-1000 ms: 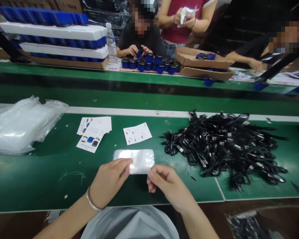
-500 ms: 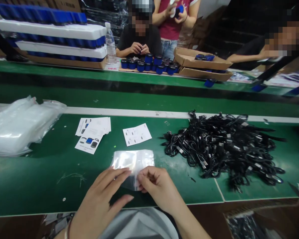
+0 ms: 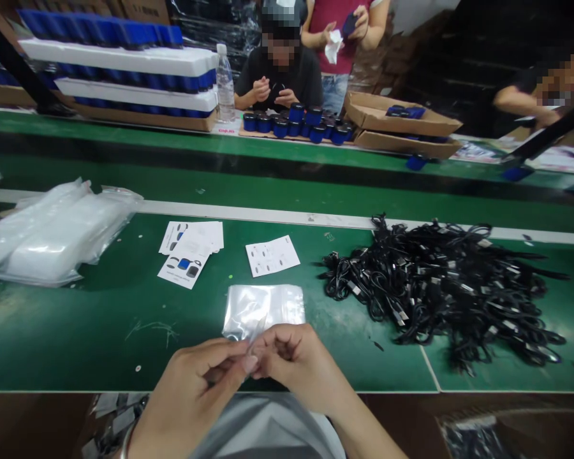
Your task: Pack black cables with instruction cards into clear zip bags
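Got a clear zip bag [image 3: 263, 311] pinched between my left hand [image 3: 196, 389] and right hand [image 3: 299, 360], fingers curled in tight on its near end, right by the front edge of the green worktop [image 3: 90, 350]. Printed instruction sheets [image 3: 190, 252] lie just past it, a heap of black cables [image 3: 440, 287] to my right, and a stack of plastic bags [image 3: 62, 236] to my left.

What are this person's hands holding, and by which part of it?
The left hand and right hand together pinch a clear plastic zip bag by its near edge.
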Tool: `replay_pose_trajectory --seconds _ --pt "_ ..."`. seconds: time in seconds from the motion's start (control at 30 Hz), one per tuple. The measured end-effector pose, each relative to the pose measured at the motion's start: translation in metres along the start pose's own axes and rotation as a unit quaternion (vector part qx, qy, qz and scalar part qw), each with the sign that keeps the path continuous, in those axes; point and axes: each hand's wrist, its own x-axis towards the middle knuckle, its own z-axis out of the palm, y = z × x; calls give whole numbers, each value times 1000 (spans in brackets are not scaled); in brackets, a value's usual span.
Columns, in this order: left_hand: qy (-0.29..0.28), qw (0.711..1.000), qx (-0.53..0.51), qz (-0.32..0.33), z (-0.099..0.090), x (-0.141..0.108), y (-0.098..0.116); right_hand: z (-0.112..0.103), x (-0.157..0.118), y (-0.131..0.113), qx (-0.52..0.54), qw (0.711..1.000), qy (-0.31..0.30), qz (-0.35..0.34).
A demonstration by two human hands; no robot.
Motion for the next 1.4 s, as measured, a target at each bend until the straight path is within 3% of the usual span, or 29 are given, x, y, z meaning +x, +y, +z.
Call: replay_pose_trajectory --seconds 0.17,0.3,0.43,0.6,0.7,0.87,0.93,1.0,1.07,1.1,1.17,1.23,1.3,1.4 --pt "24 996 81 19 -1 0 4 3 -5 -2 -184 979 43 -75" --pt "-10 994 105 31 -1 3 4 2 -10 -4 -252 960 62 -105" --pt "-28 995 93 6 3 9 4 5 -19 -5 -357 912 117 -165" --pt "5 993 103 56 15 13 4 10 -25 -2 -423 873 89 -225" --pt "36 988 114 102 20 12 3 10 -22 2 -466 850 125 -212" --pt "96 971 158 150 22 8 0 6 -17 6 -558 774 229 -190" --pt "108 968 166 153 22 7 -1 -1 -17 2 -557 773 250 -172" --pt "113 967 177 144 21 7 -3 -15 -18 -5 -544 795 214 -163" --pt "124 965 191 133 18 8 -6 -36 -19 -15 -558 785 202 -176" --pt "130 963 197 128 17 8 -7 -49 -18 -20 -586 751 238 -188" --pt "133 962 205 120 14 10 -10 -76 -13 -30 -683 640 293 -193" --pt "129 962 211 116 13 12 -10 -101 -6 -37 -769 556 258 -179" --pt "130 961 216 116 14 14 -10 -118 2 -43 -817 511 203 -172" --pt "129 961 214 115 19 17 -7 -131 7 -47 -834 498 148 -185"
